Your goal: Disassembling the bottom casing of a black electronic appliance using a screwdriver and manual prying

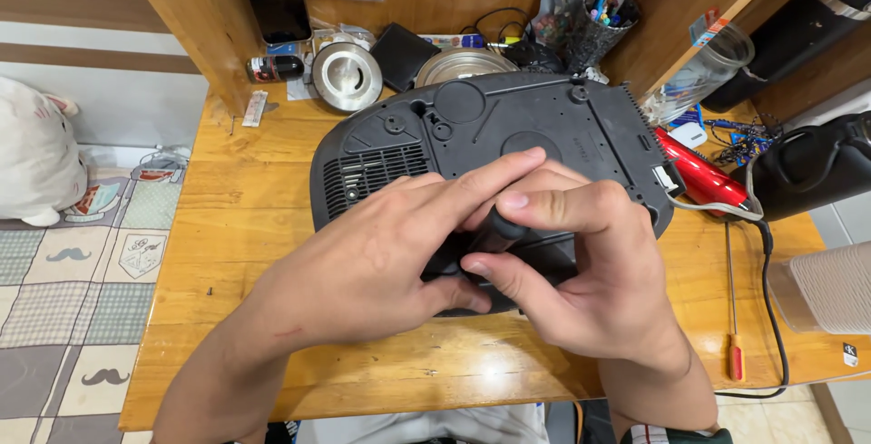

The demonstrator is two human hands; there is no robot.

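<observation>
A dark grey appliance [508, 126] lies upside down on the wooden desk [236, 226], its vented plastic base facing up. My right hand [581, 272] is shut on a black screwdriver handle [497, 229] that stands upright on the near part of the base. My left hand [381, 263] lies across the appliance's near edge, its fingers stretched out and touching the handle and my right hand. The screwdriver's tip is hidden behind my fingers.
A thin screwdriver with an orange handle [733, 335] lies at the right. A red tool [699, 172], black bag [817, 167] and black cable [771, 299] crowd the right side. Round metal lids [347, 74], a pen cup [594, 22] and clear jar [708, 68] stand behind.
</observation>
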